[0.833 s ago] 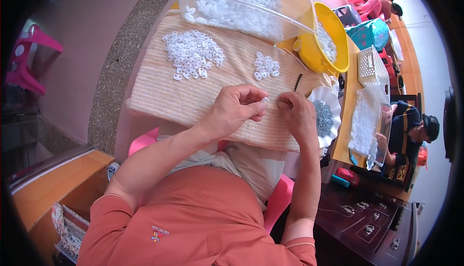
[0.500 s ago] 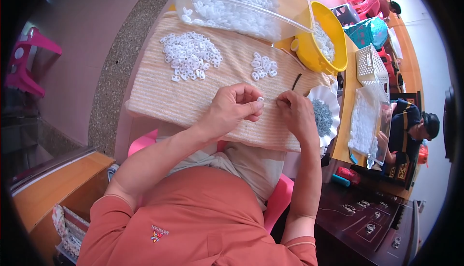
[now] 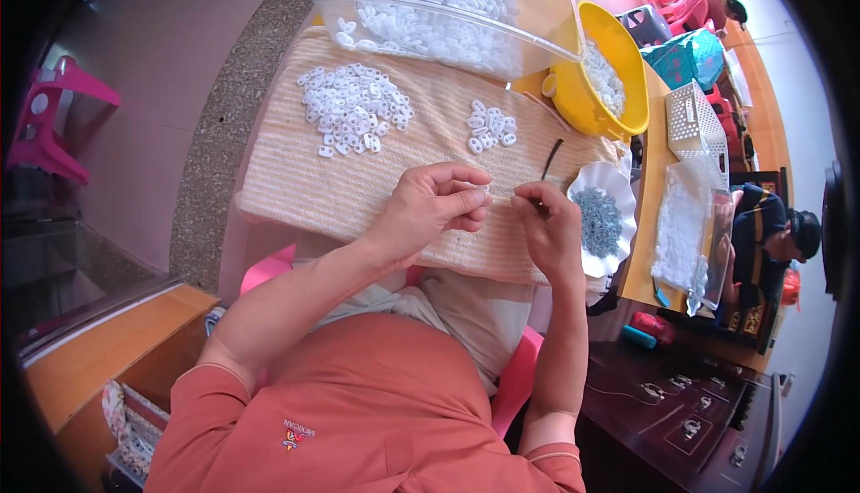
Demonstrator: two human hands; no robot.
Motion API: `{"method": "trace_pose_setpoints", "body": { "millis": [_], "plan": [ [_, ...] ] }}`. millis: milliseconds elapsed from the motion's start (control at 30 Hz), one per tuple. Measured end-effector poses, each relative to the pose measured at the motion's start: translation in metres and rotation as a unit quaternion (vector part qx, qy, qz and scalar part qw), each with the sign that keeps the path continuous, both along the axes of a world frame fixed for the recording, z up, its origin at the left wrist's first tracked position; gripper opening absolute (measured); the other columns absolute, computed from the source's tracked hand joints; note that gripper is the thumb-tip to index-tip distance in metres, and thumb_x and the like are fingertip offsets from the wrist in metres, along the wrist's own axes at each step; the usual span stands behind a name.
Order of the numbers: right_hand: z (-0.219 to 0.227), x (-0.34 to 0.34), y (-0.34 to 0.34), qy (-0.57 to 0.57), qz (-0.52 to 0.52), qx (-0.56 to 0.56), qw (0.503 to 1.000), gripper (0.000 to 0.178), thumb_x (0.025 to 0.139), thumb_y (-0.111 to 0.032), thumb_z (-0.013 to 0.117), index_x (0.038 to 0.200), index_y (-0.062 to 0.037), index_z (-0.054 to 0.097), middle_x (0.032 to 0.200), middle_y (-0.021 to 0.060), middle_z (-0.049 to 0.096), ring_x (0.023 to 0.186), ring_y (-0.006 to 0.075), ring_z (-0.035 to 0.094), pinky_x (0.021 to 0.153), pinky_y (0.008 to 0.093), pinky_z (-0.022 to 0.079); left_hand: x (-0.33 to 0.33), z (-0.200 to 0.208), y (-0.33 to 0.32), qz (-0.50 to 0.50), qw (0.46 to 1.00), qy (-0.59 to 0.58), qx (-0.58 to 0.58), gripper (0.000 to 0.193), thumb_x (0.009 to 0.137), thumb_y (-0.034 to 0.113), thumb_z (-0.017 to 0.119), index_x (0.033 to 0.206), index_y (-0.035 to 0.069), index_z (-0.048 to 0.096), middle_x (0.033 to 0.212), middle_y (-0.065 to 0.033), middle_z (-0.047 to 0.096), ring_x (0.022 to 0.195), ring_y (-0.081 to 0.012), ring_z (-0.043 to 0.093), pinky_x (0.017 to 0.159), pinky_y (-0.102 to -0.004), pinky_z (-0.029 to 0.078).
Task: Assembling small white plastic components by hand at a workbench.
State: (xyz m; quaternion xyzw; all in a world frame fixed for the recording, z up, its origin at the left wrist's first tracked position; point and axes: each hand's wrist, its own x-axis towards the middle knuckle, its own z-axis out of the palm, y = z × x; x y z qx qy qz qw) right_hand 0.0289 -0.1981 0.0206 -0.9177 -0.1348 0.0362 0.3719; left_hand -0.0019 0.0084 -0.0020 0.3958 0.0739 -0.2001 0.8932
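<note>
1. My left hand (image 3: 430,211) is closed in a pinch on one small white plastic piece (image 3: 484,190), held just above the striped cloth (image 3: 296,184) on the counter in front of me.
2. My right hand (image 3: 548,229) is also pinched shut, its fingertips close to that piece. It seems to hold something tiny, but I cannot tell what.
3. Just beside my right hand sits a white scalloped dish (image 3: 618,197) of small grey metal bits, too many and too fine to count.
4. Judging by the piles, the work looks only partly done. The small pile (image 3: 491,128) on the cloth holds roughly a dozen white pieces.
5. The big pile (image 3: 354,108) further left holds several dozen, too crowded for an exact count. Which pile is finished I cannot say for sure.
6. Plenty seems left: one clear plastic bin (image 3: 439,5) at the far edge is heaped with white pieces, and one yellow bowl (image 3: 609,81) holds more.
7. One thin dark stick (image 3: 552,158) lies on the cloth between the small pile and the dish.
8. To the right, apart from me, another person (image 3: 770,233) sits by one white basket (image 3: 694,117).
</note>
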Motion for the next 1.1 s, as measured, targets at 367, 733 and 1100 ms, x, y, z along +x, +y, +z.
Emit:
{"method": "trace_pose_setpoints", "body": {
  "millis": [367,733,1100],
  "plan": [
    [-0.006,-0.005,0.003,0.135,-0.059,0.275,0.95,0.011,0.089,-0.004,0.063,0.095,0.0043,0.061,0.083,0.0038,0.061,0.072,0.0107,0.06,0.067,0.0248,0.052,0.001,0.004,-0.004,-0.009,1.0,0.016,0.013,0.025,0.091,0.01,0.061,0.112,-0.005,0.058,0.092,-0.0089,0.065,0.08,-0.0115,0.064,0.072,-0.0244,0.056],
    [-0.015,-0.014,0.015,0.185,-0.053,0.394,0.899,0.014,0.088,-0.006,0.065,0.097,0.0034,0.062,0.089,0.0054,0.064,0.075,0.0102,0.06,0.071,0.0228,0.05,0.001,-0.001,-0.008,-0.039,0.999,0.036,0.012,0.022,0.092,0.013,0.061,0.106,-0.004,0.062,0.091,-0.0074,0.065,0.078,-0.0117,0.064,0.071,-0.0234,0.055],
    [-0.021,-0.017,0.021,0.2,-0.04,0.424,0.883,0.017,0.089,-0.011,0.065,0.099,0.0004,0.058,0.088,0.0037,0.063,0.08,0.0104,0.06,0.072,0.0229,0.049,0.002,-0.001,-0.007,-0.055,0.998,0.042,-0.005,0.021,0.093,0.015,0.061,0.103,-0.003,0.062,0.09,-0.006,0.064,0.079,-0.0106,0.063,0.071,-0.023,0.055]
  ]
}}
